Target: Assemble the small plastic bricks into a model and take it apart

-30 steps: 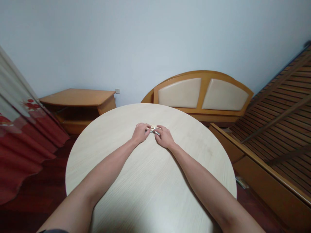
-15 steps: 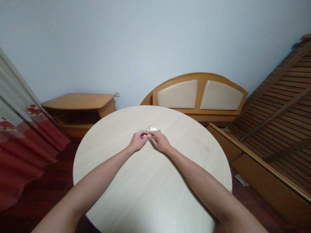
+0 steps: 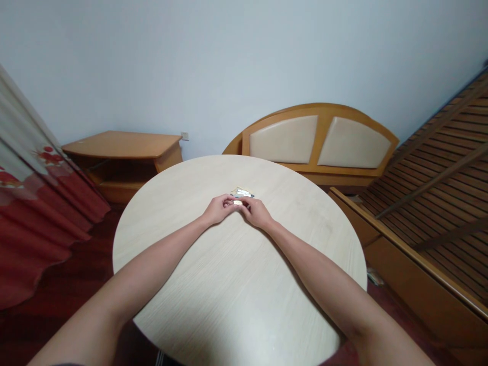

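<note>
My left hand (image 3: 218,209) and my right hand (image 3: 256,211) meet over the middle of the round table (image 3: 229,284). Between their fingertips is a small pale piece (image 3: 238,203) with a yellowish edge, pinched from both sides; it is too small for me to tell its kind. Just beyond the fingers lies a little group of flat, shiny pieces (image 3: 244,193), whitish and bluish with a yellow outline. The hands partly cover this group.
A wooden cabinet (image 3: 125,145) stands back left near a red and white curtain (image 3: 49,218). Behind the table is a padded headboard (image 3: 320,137). Slatted wooden panels (image 3: 438,188) and a bed side rail (image 3: 412,259) flank the right.
The pale piece between the fingertips now shows more clearly. My fingers have shifted around it, with the right fingers more bent. The whole view has tilted slightly downward.
</note>
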`<state>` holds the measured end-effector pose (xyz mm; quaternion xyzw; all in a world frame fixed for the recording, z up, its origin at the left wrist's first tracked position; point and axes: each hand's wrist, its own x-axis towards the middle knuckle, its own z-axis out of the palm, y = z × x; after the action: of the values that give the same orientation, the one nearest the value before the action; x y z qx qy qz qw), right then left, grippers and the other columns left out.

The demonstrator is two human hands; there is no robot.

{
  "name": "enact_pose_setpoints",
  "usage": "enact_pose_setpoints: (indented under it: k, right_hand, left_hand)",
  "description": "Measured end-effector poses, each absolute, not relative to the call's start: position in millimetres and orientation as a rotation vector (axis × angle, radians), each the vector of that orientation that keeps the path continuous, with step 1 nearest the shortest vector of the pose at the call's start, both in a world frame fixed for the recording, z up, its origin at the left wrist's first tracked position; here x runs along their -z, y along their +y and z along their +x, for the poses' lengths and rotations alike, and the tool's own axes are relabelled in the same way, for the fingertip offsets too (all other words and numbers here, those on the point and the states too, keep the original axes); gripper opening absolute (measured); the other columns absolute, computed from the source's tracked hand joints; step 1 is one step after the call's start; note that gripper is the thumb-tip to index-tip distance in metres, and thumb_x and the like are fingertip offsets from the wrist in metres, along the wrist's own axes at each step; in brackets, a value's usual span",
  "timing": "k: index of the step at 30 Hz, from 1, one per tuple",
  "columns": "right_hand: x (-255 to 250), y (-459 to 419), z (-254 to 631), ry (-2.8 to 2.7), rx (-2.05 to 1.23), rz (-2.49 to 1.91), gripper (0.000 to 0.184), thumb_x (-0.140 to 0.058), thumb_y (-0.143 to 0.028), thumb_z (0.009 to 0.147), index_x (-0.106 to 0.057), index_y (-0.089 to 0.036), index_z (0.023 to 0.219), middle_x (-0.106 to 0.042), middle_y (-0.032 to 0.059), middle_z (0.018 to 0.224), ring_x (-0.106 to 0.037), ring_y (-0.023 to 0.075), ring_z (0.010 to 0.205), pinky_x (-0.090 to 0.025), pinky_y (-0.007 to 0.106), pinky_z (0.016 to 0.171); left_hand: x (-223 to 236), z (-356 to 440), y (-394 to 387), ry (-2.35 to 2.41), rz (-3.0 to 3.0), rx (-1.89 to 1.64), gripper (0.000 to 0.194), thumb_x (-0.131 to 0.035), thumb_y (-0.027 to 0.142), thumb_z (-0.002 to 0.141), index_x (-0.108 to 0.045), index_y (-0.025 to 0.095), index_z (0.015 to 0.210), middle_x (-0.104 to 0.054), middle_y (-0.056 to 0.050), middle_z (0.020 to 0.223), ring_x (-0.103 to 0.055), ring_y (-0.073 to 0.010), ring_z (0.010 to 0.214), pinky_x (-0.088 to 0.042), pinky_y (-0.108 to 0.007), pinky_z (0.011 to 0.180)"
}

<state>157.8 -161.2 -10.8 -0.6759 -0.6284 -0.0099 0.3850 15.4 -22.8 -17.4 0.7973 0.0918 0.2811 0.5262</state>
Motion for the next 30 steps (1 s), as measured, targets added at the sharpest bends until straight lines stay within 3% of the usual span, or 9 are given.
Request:
enact_pose_setpoints:
  k: [5,9,13,20,30]
  right_hand:
    - [14.1,-160.2,159.8,-1.561,0.032,-1.704,0.023,-0.060,-0.018,0.093,-0.071,-0.018,0.113,-0.075,0.0058,0.090,-0.064,0.0184,0.075,-0.048,0.029,0.073]
    - [18.3,-158.5,161.4,-1.534,0.034,-1.681,0.025,-0.059,-0.014,0.092,-0.071,-0.018,0.113,-0.076,0.0079,0.097,-0.067,0.0201,0.081,-0.050,0.031,0.079]
    - [20.3,-156.3,163.5,-1.509,0.027,-1.647,0.028,-0.056,-0.012,0.091,-0.071,-0.019,0.114,-0.077,0.0090,0.107,-0.070,0.0212,0.091,-0.052,0.032,0.085]
    - [19.5,-155.0,166.4,-1.502,-0.020,-1.639,0.026,-0.055,-0.020,0.096,-0.070,-0.020,0.117,-0.077,0.0086,0.108,-0.069,0.0209,0.091,-0.053,0.033,0.085]
    - [15.8,-154.6,163.3,-1.498,-0.099,-1.658,0.026,-0.057,-0.030,0.097,-0.069,-0.017,0.116,-0.074,0.0041,0.083,-0.062,0.0167,0.069,-0.048,0.028,0.069]
  left_hand:
    - [20.1,16.6,-19.6,0.217,1.899,-0.613,0.053,-0.078,0.054,0.080,-0.070,0.012,0.111,-0.073,-0.008,0.091,-0.066,-0.0174,0.079,-0.052,-0.028,0.072]
    - [20.6,21.3,-17.8,0.239,1.903,-0.602,0.046,-0.078,0.049,0.080,-0.070,0.012,0.106,-0.074,-0.009,0.095,-0.068,-0.0176,0.081,-0.053,-0.029,0.074]
    - [19.6,27.0,-14.5,0.228,1.929,-0.568,0.040,-0.076,0.042,0.081,-0.071,0.011,0.106,-0.073,-0.007,0.084,-0.066,-0.0168,0.075,-0.051,-0.027,0.071]
    - [22.0,26.2,-13.5,0.227,1.924,-0.683,0.040,-0.075,0.042,0.081,-0.072,0.013,0.108,-0.073,-0.007,0.090,-0.064,-0.0166,0.078,-0.049,-0.027,0.071]
    - [19.6,24.3,-14.9,0.207,1.887,-0.648,0.040,-0.072,0.044,0.083,-0.070,0.013,0.109,-0.072,-0.007,0.091,-0.064,-0.0175,0.080,-0.050,-0.028,0.071]
